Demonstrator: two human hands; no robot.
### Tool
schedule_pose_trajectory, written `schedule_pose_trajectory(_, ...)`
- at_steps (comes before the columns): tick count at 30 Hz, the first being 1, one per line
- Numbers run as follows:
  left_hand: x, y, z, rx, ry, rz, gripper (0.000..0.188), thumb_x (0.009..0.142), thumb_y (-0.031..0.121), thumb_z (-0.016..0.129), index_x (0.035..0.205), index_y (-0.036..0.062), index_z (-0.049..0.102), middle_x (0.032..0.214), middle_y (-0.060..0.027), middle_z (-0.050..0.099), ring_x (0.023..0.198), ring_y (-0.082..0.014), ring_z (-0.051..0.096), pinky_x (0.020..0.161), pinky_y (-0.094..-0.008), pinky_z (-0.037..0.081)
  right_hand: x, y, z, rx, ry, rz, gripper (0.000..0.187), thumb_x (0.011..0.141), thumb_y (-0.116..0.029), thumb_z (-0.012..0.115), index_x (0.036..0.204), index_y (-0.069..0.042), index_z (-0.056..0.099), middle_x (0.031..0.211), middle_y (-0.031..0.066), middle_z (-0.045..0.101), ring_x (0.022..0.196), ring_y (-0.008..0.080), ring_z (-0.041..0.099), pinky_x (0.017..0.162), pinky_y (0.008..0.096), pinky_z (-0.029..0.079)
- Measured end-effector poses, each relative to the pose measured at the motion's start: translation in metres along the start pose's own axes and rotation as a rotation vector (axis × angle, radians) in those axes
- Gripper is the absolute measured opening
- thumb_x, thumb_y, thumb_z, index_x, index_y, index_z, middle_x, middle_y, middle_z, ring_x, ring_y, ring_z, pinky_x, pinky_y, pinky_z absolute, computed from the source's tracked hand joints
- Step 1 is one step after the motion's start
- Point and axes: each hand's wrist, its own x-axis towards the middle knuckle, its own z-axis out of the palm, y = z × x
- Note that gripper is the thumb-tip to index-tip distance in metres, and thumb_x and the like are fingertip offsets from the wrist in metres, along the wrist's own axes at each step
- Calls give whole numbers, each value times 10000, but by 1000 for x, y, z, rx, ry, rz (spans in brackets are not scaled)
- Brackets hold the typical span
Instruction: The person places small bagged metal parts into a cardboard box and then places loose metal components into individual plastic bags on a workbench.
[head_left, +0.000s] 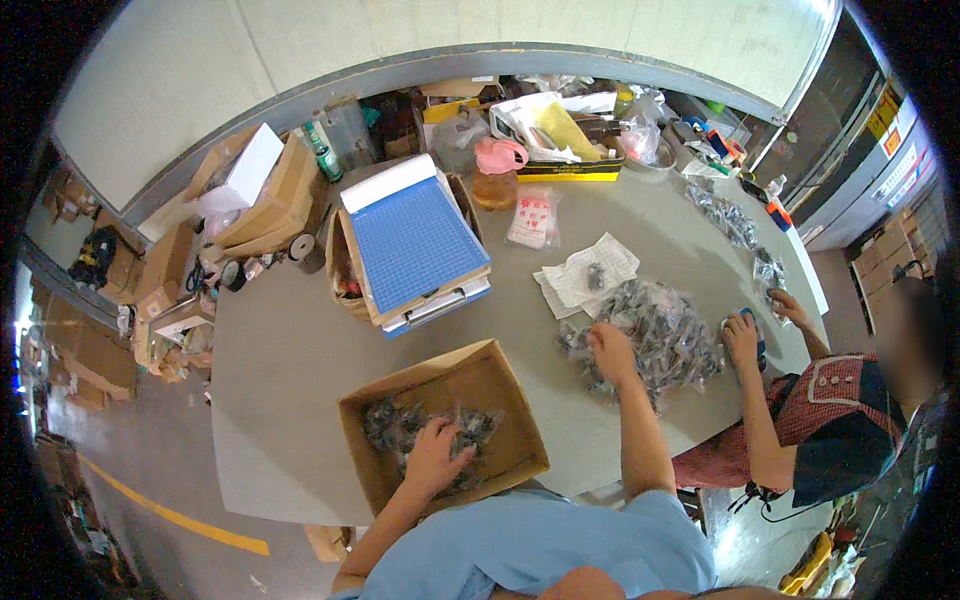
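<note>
My left hand (436, 456) is inside an open cardboard box (513, 403), resting over small clear plastic bags (392, 422) with dark contents. Its thumb stands apart from the fingers, and no held item shows. On the table to the right lies a large pile of similar bags (665, 335). At the pile's left side my right hand (612, 352) has its fingers curled in and pressed together. Whatever they grip is hidden. Just beyond the pile is a creased sheet of white paper (607, 262) with a small dark item on it.
A blue gridded clipboard (410, 240) tops a stack beyond the box. Near it are a pink-topped jar (497, 185) and a packet with red print (534, 217). At right a co-worker (830, 415) handles a dark blue object and bags. Cartons (270, 195) crowd the far left.
</note>
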Motion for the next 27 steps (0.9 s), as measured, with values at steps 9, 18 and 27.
schedule_pose_trajectory(9,15,49,18,-2017,-555,-399,534,912,504,439,1297,135,440,1216,-97,533,1024,-282,544,766,-440,510,-85,-147,-7,610,-149,-381,143,871,-146,589,925,-13,588,859,128,584,813,245,578,721,361,467)
schedule_pose_trajectory(18,4,-6,2,-175,81,-137,380,771,218,700,1110,100,577,1171,-116,523,1013,-298,511,773,-385,487,-64,-2,30,-415,84,214,425,692,-195,747,986,14,522,1109,226,493,1035,380,480,831,441,448)
schedule_pose_trajectory(27,-11,-20,25,178,91,-17,300,713,201,720,986,104,641,1254,-143,438,1178,-408,344,951,-532,349,-22,21,64,337,84,268,451,694,-148,731,1071,-32,510,1130,211,507,947,392,556,807,443,467)
